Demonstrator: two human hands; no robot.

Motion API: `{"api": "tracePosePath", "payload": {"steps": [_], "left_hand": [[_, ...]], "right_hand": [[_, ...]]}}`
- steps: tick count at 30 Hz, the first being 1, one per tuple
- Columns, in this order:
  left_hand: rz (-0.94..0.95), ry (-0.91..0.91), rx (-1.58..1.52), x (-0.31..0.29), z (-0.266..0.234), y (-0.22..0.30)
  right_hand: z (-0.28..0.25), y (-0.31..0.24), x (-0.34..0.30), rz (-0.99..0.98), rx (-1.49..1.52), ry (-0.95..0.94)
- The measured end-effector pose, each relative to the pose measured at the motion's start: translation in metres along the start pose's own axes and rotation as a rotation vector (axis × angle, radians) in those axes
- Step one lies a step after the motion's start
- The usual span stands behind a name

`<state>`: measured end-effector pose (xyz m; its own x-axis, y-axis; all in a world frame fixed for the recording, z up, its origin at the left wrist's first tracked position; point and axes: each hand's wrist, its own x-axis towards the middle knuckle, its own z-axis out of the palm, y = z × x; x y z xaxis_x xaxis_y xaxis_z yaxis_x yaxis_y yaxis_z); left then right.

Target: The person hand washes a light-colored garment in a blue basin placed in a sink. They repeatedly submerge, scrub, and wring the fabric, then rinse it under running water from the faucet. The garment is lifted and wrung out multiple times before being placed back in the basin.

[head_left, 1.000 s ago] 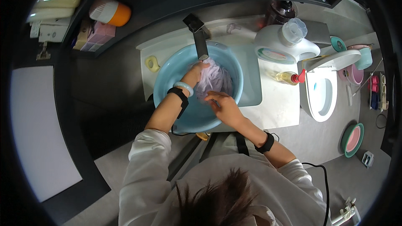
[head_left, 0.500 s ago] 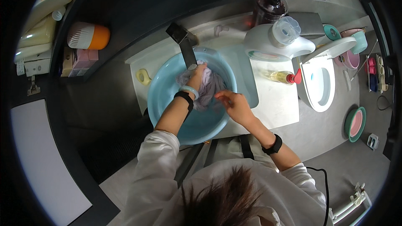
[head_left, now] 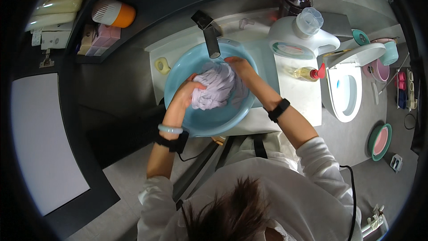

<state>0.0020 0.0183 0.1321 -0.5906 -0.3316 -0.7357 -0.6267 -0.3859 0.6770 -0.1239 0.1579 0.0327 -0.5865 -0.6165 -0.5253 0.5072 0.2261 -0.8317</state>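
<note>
Grip, left hand (head_left: 185,91): half-curled, thumb over the near-left face of 1 pale lilac cloth (head_left: 214,89), fingers partly hidden; cloth held. Grip, right hand (head_left: 240,65): fingers bent at the cloth's upper-right edge; whether they pinch it cannot be told.

Cloth: 1, bunched and wet-looking, in a light blue basin (head_left: 203,122), just below a black faucet (head_left: 211,42). Long axis weak, leaning from lower left to upper right; folds run mostly the same way. A looser, greyer part trails down the right side.

Labels: 1 rounded, coloured label (head_left: 292,50) on a white jug (head_left: 285,35), right of the basin; lettering too small to read.

Also: 1 bottle of yellow liquid (head_left: 305,73) with red pump head, lying on the white counter (head_left: 298,102).
</note>
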Motion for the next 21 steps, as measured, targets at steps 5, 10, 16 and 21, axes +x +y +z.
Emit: {"api": "tracePosePath", "payload": {"steps": [5,10,16,21], "left_hand": [[0.066,0.021,-0.160,-0.070,0.003,0.020],[0.273,-0.217,-0.362,-0.096,-0.009,0.028],[0.132,0.018,-0.430,-0.037,-0.028,0.007],[0.053,-0.039,-0.567,0.013,-0.017,-0.023]], "right_hand": [[0.025,-0.001,0.028,0.320,-0.208,-0.004],[0.043,0.002,0.028,0.432,-0.286,-0.118],[0.049,-0.001,-0.001,0.407,0.556,-0.579],[0.075,0.001,-0.051,-0.116,0.038,-0.238]]}}
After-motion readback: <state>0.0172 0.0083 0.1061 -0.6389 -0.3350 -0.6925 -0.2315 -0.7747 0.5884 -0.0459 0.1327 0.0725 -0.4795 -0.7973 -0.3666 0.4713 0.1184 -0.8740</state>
